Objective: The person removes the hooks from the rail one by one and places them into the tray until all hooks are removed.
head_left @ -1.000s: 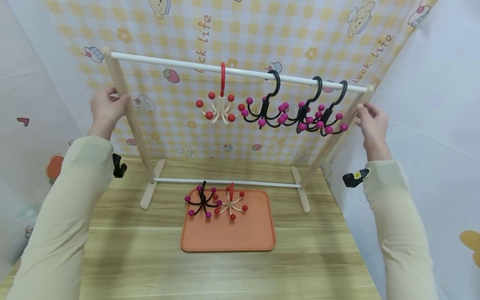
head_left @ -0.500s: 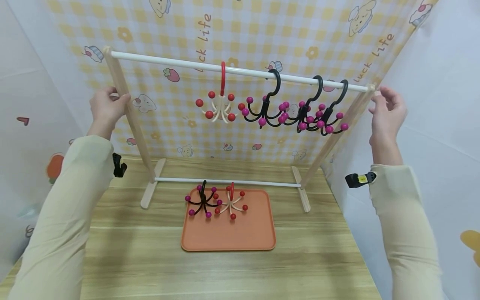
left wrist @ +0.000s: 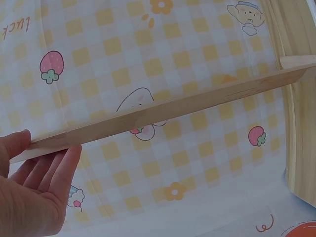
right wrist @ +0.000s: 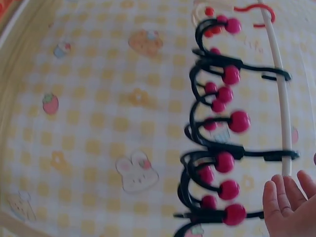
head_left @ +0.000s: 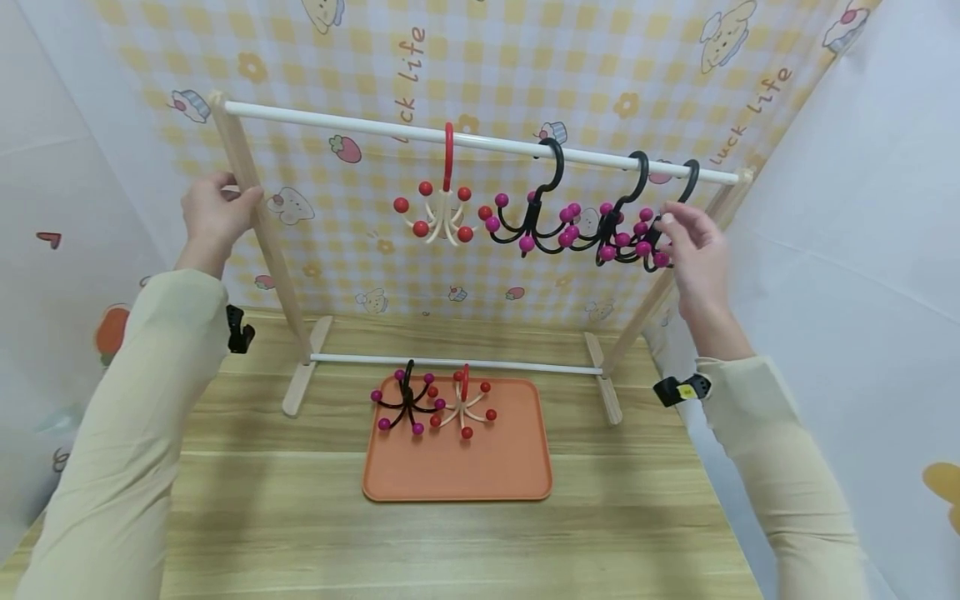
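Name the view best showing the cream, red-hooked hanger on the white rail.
The head view: the cream, red-hooked, ball-tipped hanger shows nearly whole on the white rail. The right wrist view shows its hook and some balls, partly behind a black hanger; the left wrist view lacks it.

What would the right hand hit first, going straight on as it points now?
Probably the rightmost black hanger, near its neck; in the head view the right hand overlaps it. Depth is unclear, so they may be touching or slightly apart.
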Demonstrator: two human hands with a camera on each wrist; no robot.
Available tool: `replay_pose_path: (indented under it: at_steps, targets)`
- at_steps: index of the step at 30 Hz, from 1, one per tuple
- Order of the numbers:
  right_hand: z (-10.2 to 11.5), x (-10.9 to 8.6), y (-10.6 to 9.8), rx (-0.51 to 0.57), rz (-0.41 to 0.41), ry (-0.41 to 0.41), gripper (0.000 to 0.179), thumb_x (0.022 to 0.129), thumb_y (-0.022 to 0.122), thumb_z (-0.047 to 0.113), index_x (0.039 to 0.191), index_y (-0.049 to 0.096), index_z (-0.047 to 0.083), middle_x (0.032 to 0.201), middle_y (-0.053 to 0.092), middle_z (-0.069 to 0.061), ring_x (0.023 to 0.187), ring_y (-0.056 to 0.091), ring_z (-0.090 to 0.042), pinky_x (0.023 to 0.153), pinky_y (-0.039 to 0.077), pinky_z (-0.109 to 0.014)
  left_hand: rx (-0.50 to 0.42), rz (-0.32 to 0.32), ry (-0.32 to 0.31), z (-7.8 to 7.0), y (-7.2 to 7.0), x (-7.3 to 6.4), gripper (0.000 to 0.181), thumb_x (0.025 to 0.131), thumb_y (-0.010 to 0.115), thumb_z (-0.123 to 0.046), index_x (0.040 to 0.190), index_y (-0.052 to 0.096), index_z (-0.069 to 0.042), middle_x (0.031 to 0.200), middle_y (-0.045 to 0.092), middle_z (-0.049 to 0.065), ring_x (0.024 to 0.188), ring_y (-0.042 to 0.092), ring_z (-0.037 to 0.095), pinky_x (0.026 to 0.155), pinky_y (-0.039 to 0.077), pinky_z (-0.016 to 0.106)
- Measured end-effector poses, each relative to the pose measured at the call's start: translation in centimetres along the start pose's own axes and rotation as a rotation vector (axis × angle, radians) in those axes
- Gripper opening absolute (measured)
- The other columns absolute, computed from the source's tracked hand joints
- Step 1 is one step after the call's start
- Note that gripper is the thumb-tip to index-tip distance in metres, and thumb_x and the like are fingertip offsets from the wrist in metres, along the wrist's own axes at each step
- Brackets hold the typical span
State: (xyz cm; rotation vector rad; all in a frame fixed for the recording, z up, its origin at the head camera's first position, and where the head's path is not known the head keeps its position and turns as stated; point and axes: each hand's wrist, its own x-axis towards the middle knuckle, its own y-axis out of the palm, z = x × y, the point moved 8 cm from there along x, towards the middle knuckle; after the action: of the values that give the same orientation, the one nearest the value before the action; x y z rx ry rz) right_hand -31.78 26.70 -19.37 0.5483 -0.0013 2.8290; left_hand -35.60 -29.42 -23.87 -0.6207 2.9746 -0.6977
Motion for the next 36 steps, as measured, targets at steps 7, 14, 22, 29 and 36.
replay_pose_path:
  at_steps: [7, 14, 22, 29, 36]
  targets:
    - [-1.3, -1.6, 4.3, -0.055, 0.18, 0.049, 0.031, 0.087, 0.058, 0.019, 0.113, 0.055, 0.001, 0.116, 0.052, -0.013, 0.103, 0.051, -0.025, 0.086, 0.046, -0.03, 0.01, 0.0, 0.004, -0.1, 0.1, 0.0, 0.054, 0.09, 0.046, -0.031, 0.135, 0.034, -0.004, 0.132, 0.039, 0.019, 0.112, 0.046, 0.025, 0.084, 0.045, 0.024]
    - [-1.4, -2.7, 8.1, -0.033, 0.314, 0.09, 0.032, 0.088, 0.056, 0.021, 0.114, 0.055, 0.001, 0.119, 0.05, -0.013, 0.105, 0.049, -0.026, 0.088, 0.044, -0.033, 0.024, -0.004, 0.021, -0.2, 0.2, 0.0, 0.054, 0.09, 0.046, -0.031, 0.134, 0.034, -0.004, 0.132, 0.039, 0.019, 0.112, 0.046, 0.027, 0.085, 0.045, 0.025]
    - [-0.7, -3.4, 12.2, -0.008, 0.423, 0.093, 0.031, 0.091, 0.052, 0.015, 0.117, 0.052, -0.001, 0.119, 0.049, -0.013, 0.1, 0.053, -0.022, 0.089, 0.044, -0.035, 0.019, -0.009, 0.023, -0.2, 0.1, 0.0, 0.053, 0.089, 0.046, -0.031, 0.134, 0.036, -0.004, 0.131, 0.039, 0.019, 0.112, 0.046, 0.027, 0.083, 0.045, 0.023]
    - [-0.5, -3.4, 15.3, -0.018, 0.474, 0.097, 0.03, 0.091, 0.051, 0.013, 0.118, 0.052, 0.0, 0.118, 0.052, -0.011, 0.098, 0.054, -0.021, 0.087, 0.045, -0.032, 0.038, -0.01, 0.029, -0.3, 0.1, 0.0, 0.054, 0.089, 0.046, -0.032, 0.134, 0.036, -0.003, 0.13, 0.04, 0.02, 0.111, 0.047, 0.027, 0.077, 0.047, 0.017]
    - [-0.6, -3.3, 17.9, -0.012, 0.492, 0.112, 0.03, 0.09, 0.052, 0.013, 0.118, 0.052, 0.003, 0.115, 0.054, -0.013, 0.096, 0.056, -0.021, 0.087, 0.046, -0.031, 0.027, -0.004, 0.03, -0.4, 0.0, -0.2, 0.053, 0.089, 0.046, -0.031, 0.133, 0.036, -0.002, 0.13, 0.04, 0.02, 0.111, 0.047, 0.027, 0.076, 0.047, 0.015]
